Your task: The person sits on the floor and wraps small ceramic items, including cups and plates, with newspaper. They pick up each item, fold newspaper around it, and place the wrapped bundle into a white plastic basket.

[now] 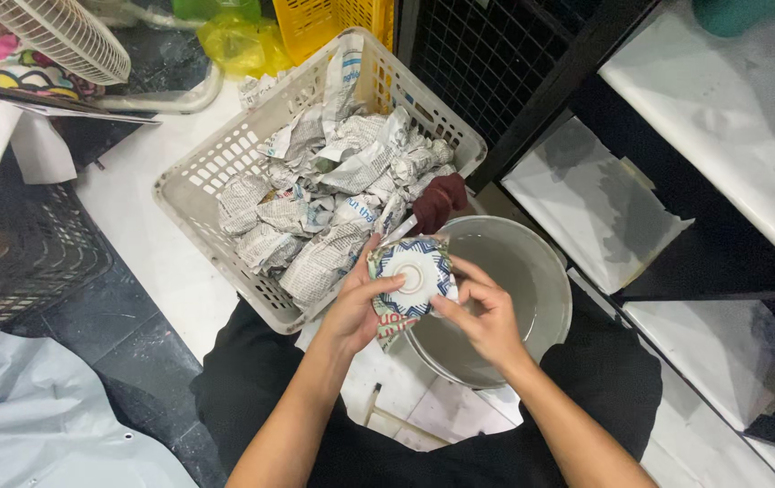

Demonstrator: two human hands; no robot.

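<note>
Both my hands hold a small patterned ceramic bowl [415, 271], upside down, with a blue and green rim design and a white foot ring. My left hand [358, 303] grips its left side with the thumb across the base. My right hand [487, 312] holds its right side, fingers curled under the rim. Some newspaper wrap hangs below the bowl. The bowl sits above the edge of a grey basin [546, 271] holding water.
A beige plastic basket [191, 185] full of newspaper-wrapped items stands to the left. A dark red cloth [439, 201] lies on the basin's rim. Black shelves with white paper-covered boards [731, 108] are on the right. A black crate [26, 253], fan [62, 36] and yellow crate [324, 23] lie beyond.
</note>
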